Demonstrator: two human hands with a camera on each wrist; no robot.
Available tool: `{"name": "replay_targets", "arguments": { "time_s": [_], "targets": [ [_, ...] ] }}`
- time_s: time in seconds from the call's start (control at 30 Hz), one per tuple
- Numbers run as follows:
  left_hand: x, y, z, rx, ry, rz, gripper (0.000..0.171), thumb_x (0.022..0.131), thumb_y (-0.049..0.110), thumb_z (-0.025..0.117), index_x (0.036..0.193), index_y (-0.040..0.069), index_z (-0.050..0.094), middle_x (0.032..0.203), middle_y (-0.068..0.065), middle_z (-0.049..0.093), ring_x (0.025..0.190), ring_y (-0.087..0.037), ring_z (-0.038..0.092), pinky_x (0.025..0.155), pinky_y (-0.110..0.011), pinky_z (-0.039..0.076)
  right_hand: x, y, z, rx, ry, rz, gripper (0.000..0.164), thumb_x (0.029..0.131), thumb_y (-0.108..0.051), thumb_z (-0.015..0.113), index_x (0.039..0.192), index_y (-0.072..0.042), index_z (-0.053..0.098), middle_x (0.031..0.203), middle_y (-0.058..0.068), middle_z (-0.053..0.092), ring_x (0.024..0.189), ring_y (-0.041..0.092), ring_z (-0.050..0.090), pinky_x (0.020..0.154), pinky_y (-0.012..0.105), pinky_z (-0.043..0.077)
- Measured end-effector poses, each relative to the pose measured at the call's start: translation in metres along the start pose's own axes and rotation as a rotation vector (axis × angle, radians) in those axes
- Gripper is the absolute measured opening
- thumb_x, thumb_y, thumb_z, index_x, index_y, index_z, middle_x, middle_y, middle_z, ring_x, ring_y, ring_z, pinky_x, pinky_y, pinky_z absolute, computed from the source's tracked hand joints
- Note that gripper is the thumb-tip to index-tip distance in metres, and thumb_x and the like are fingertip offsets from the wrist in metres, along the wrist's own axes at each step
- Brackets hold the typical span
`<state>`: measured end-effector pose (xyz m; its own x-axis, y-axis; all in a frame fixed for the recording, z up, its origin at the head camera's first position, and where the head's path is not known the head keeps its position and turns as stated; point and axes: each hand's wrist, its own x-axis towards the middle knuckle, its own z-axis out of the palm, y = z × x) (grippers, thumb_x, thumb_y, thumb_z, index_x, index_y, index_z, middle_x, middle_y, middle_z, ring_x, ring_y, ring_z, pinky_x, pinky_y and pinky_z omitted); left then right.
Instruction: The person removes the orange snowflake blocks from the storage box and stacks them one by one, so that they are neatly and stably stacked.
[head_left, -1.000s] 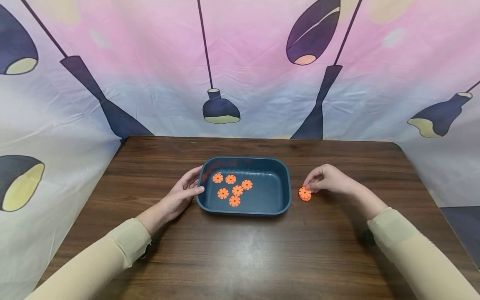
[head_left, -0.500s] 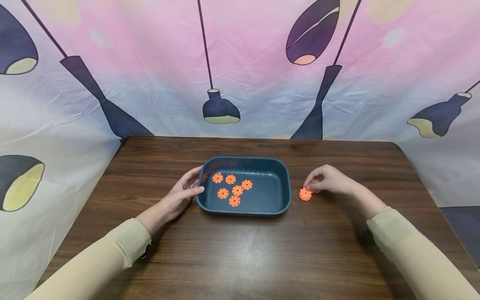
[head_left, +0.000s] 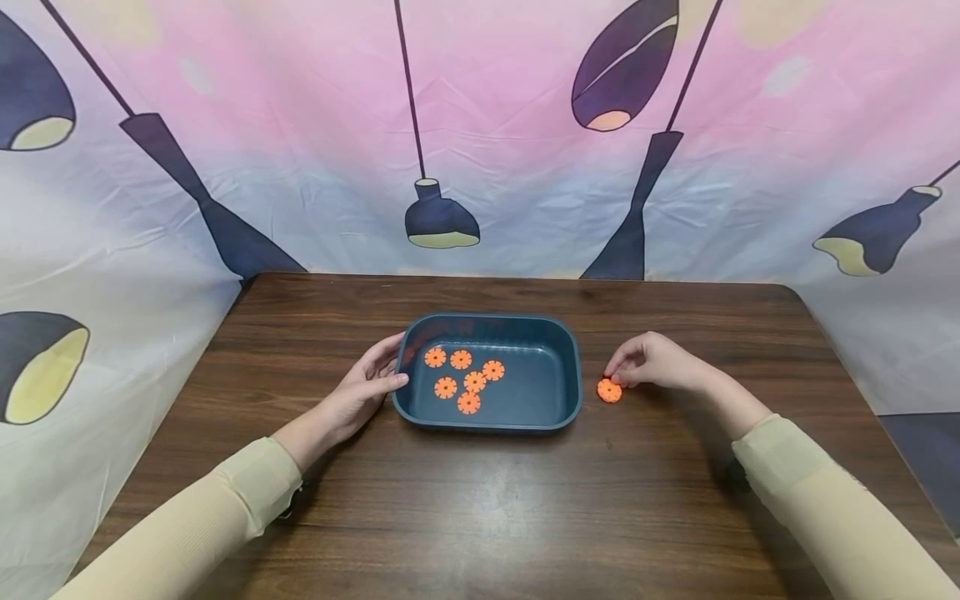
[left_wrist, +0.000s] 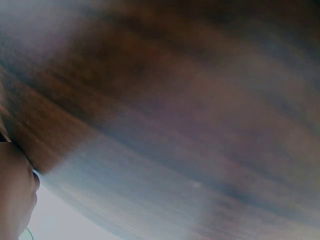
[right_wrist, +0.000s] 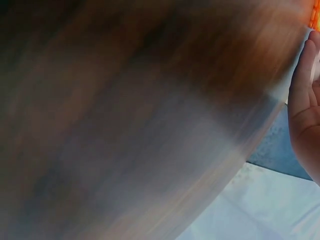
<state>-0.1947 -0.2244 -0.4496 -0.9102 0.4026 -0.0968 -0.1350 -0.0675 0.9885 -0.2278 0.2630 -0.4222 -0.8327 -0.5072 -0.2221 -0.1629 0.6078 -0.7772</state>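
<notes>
A dark blue rectangular tray (head_left: 536,393) sits mid-table in the head view. My left hand (head_left: 360,393) grips its left side, thumb on the rim and fingers behind the outer wall. Several orange notched discs (head_left: 446,387) lie flat in the left half of the tray. Just right of the tray, my right hand (head_left: 663,363) pinches the far edge of a small stack of orange notched discs (head_left: 609,391) low at the tabletop. In the right wrist view, a sliver of orange disc (right_wrist: 316,19) shows at the top corner beyond the fingertips.
The brown wood-grain table (head_left: 480,517) fills the lower head view. Behind it hangs a pastel cloth (head_left: 337,125) printed with dark lamps, reaching down to the table's far edge. The left wrist view shows mostly blurred tabletop (left_wrist: 165,110).
The upper orange disc under my right hand has shifted slightly towards me and lines up with the one beneath. My left hand and the tray stay put.
</notes>
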Motion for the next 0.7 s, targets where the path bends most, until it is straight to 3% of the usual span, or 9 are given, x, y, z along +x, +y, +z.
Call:
{"name": "replay_targets", "arguments": {
  "time_s": [0.27,0.7],
  "targets": [
    [0.001,-0.003,-0.001,-0.005,0.001,0.0,0.073,0.103,0.001,0.059,0.168,0.007,0.025,0.167,-0.008,0.033,0.145,-0.006,0.041,0.111,-0.012,0.042,0.001,-0.009,-0.006,-0.047,0.032,-0.002,0.012,0.094,-0.003,0.078,0.105,0.001,0.08,0.096,0.011,0.08,0.081,0.004,0.07,0.075,0.022,0.058],
    [0.001,-0.004,-0.003,-0.01,0.002,0.007,0.074,0.102,0.0,0.06,0.168,0.008,0.026,0.163,0.0,0.038,0.144,-0.004,0.043,0.116,-0.013,0.038,0.022,-0.054,-0.016,-0.086,0.095,-0.104,0.011,0.095,-0.003,0.078,0.105,0.0,0.079,0.095,0.01,0.079,0.084,0.009,0.07,0.077,0.022,0.059]
  ]
}}
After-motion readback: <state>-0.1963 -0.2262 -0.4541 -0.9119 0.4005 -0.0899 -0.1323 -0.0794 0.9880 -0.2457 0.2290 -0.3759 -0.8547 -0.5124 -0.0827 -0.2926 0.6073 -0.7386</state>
